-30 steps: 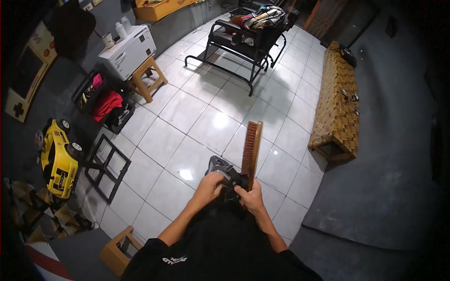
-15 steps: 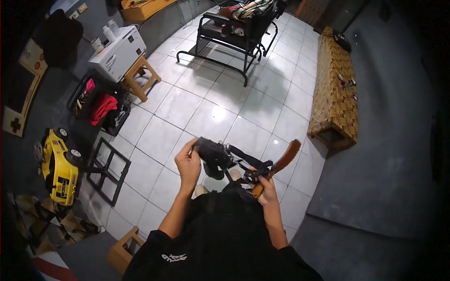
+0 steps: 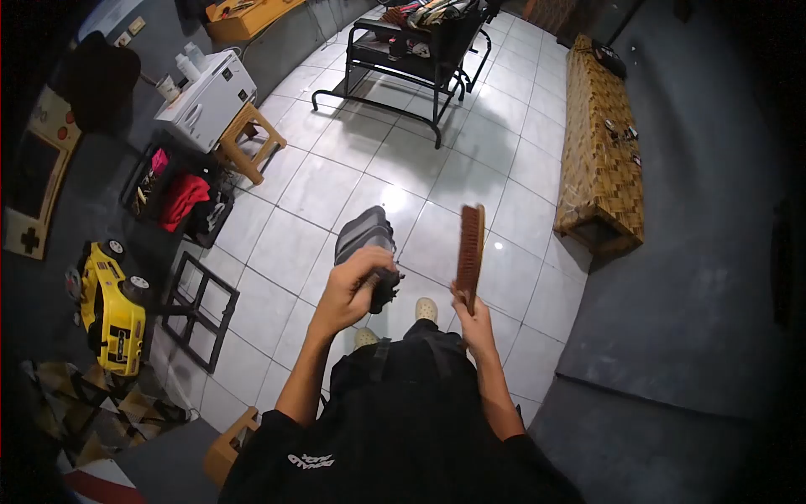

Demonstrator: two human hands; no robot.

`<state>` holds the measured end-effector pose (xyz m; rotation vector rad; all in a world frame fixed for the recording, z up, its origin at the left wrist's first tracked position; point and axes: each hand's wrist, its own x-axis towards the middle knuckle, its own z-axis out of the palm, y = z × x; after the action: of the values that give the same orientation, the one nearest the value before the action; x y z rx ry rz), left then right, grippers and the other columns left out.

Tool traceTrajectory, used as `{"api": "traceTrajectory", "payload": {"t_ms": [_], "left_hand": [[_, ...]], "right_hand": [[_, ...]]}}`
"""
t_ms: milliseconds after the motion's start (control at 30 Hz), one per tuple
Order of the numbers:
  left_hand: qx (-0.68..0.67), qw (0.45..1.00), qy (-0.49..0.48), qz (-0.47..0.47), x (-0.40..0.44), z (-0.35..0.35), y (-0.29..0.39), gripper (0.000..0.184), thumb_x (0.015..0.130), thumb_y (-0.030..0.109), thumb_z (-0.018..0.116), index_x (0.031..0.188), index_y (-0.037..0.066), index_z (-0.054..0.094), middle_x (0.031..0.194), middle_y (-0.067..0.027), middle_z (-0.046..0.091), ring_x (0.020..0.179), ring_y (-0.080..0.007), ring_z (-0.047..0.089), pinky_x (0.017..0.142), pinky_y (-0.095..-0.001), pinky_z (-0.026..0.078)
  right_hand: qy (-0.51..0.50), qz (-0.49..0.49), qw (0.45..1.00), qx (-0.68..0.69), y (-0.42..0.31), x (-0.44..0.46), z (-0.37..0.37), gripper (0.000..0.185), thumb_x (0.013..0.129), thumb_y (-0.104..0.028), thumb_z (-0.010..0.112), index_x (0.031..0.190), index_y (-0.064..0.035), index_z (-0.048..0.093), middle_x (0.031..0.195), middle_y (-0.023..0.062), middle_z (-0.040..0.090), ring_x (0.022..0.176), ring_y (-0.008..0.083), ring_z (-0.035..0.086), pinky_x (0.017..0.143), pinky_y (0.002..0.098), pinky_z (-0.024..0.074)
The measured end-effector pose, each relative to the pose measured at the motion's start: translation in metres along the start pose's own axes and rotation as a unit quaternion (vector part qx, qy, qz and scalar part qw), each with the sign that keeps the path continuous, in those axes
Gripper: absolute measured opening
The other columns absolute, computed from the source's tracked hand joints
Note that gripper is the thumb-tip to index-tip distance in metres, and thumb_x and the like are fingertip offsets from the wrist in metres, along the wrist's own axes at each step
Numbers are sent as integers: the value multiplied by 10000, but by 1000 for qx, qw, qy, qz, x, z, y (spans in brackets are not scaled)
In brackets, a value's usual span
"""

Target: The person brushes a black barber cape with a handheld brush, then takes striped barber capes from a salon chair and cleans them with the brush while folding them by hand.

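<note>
My left hand [image 3: 346, 294] is closed around a black-and-grey padded item [image 3: 363, 233], raised in front of my body. Its exact kind is unclear, and my fingers cover its lower part. To the right, my right hand [image 3: 476, 328] grips the wooden handle of a brush [image 3: 472, 252] with reddish-brown bristles. The brush stands almost upright, bristles facing left toward the padded item. A gap separates the two things.
White floor tiles [image 3: 336, 197] lie below. A black metal chair [image 3: 395, 71] piled with things stands ahead. A woven bench [image 3: 600, 151] runs along the right wall. At left are a stool [image 3: 250, 143], a black frame [image 3: 197, 311] and a yellow toy car [image 3: 117, 311].
The padded item has risen and turned, showing its grey side, with its straps no longer hanging toward my right hand. My right hand has lifted the brush from a slant to nearly upright.
</note>
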<state>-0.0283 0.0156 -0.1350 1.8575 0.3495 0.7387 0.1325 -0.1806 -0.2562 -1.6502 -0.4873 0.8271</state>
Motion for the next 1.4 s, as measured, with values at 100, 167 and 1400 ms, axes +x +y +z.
{"api": "traceTrajectory", "payload": {"t_ms": [100, 167, 1400], "left_hand": [[28, 1000, -10, -2, -2, 9, 8, 249, 717, -133, 450, 911, -10, 546, 904, -150, 568, 897, -320, 564, 847, -346, 433], [59, 998, -12, 10, -8, 14, 8, 238, 732, -88, 465, 941, 6, 525, 911, -150, 538, 917, -342, 516, 860, -381, 397], [232, 888, -19, -396, -99, 22, -101, 291, 698, 67, 538, 971, -8, 470, 887, -261, 577, 849, -458, 554, 765, -457, 460]], "right_hand": [[-123, -65, 990, 33, -19, 12, 25, 221, 913, -119, 539, 1093, 8, 550, 866, -24, 535, 796, 92, 474, 728, 246, 412], [-243, -49, 968, 42, -25, 13, 36, 187, 916, -92, 526, 1078, 2, 527, 907, -10, 515, 871, 100, 467, 783, 250, 414], [-18, -52, 996, 64, -53, -18, 56, 187, 935, -140, 555, 1001, 33, 537, 761, 65, 622, 758, 137, 628, 702, 247, 486]]}}
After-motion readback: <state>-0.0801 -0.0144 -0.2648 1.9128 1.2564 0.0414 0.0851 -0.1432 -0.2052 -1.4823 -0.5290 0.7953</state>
